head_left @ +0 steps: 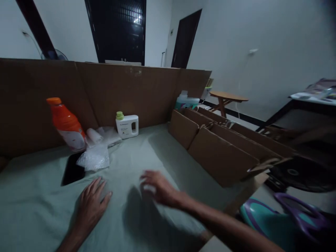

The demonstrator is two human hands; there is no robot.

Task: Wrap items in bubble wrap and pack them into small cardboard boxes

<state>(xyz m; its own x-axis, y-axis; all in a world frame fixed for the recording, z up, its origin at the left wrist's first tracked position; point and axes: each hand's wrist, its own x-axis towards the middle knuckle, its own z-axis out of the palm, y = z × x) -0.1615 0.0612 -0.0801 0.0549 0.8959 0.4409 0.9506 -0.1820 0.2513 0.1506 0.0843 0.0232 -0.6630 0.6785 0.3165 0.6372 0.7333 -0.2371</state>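
Observation:
My left hand [90, 203] lies on the pale green cloth [136, 164] with its fingers spread. It is empty and closest to a dark flat object [73, 171], perhaps a phone or tablet, partly covered by bubble wrap [95, 158]. My right hand [157, 186] hovers over the cloth, casting a shadow, a little blurred. Its fingers are loosely bent, the thumb is apart, and I see nothing in it. Behind the bubble wrap leans an orange bottle [67, 122] with an orange cap. A white jug [127, 126] with a green cap stands farther back.
Open cardboard boxes [223, 154] line the right side, with a teal-liquid jug [183, 99] behind them. A cardboard wall [126, 94] closes the far edge. Beyond the table's right edge are a teal and purple plastic item [267, 220], a fan [294, 171] and a wooden table [228, 96].

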